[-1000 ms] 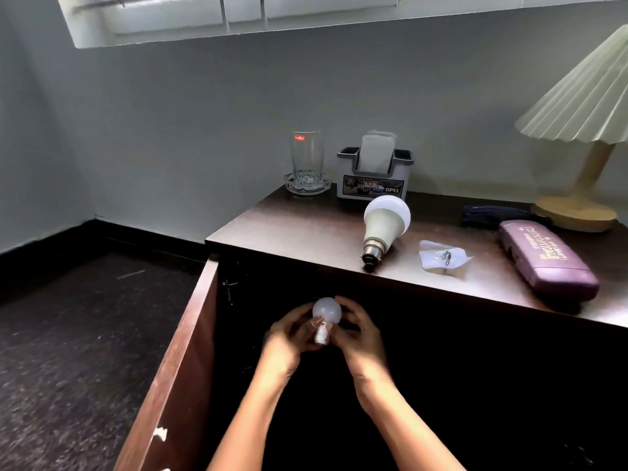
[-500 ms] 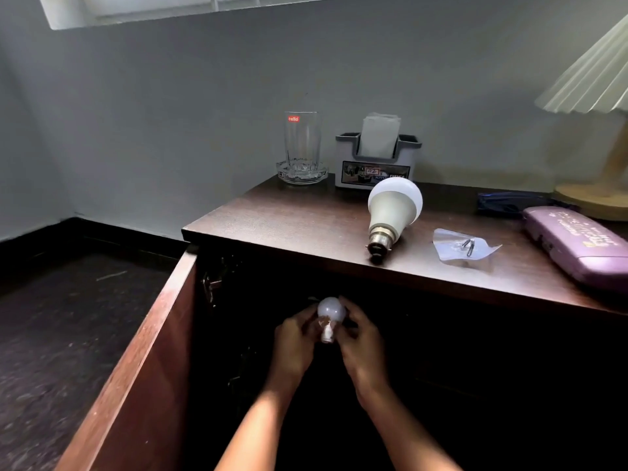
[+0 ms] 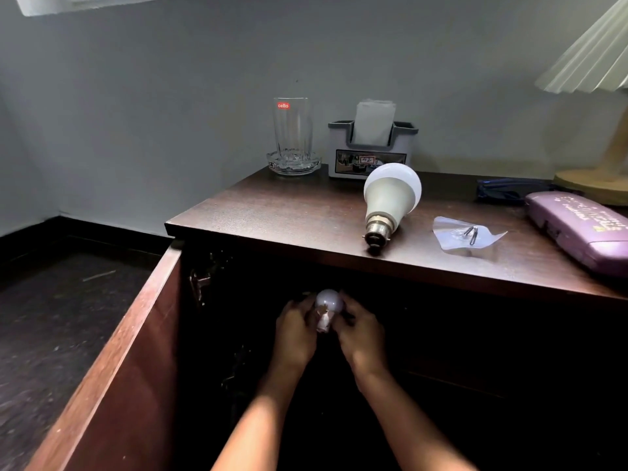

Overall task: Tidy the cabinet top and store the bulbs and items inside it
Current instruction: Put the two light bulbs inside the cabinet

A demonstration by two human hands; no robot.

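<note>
Your left hand (image 3: 295,329) and right hand (image 3: 361,329) both curl around a small white bulb (image 3: 329,302), fingers closed on it from either side, dome up, base down between your palms. You hold it just inside the dark cabinet opening, below the front edge of the worktop (image 3: 292,215). Interior too dark to tell any shelf. Cabinet door (image 3: 129,351) swung open at left, hinge (image 3: 200,283) visible at its top inner corner.

On top, near the front edge: large LED bulb (image 3: 390,195) lying on its side, bayonet cap toward you. Just right of it, clear plastic packet (image 3: 467,234) with small dark metal bits inside. Further right, purple case (image 3: 581,229), lying flat, running off frame. Behind that, dark blue item (image 3: 503,192), unclear what. Back against the wall: cello glass tumbler (image 3: 292,130) standing in a glass dish (image 3: 294,163), grey holder (image 3: 372,151) with paper in it beside it. Far right, pleated-shade lamp (image 3: 598,62) with wooden base.
</note>
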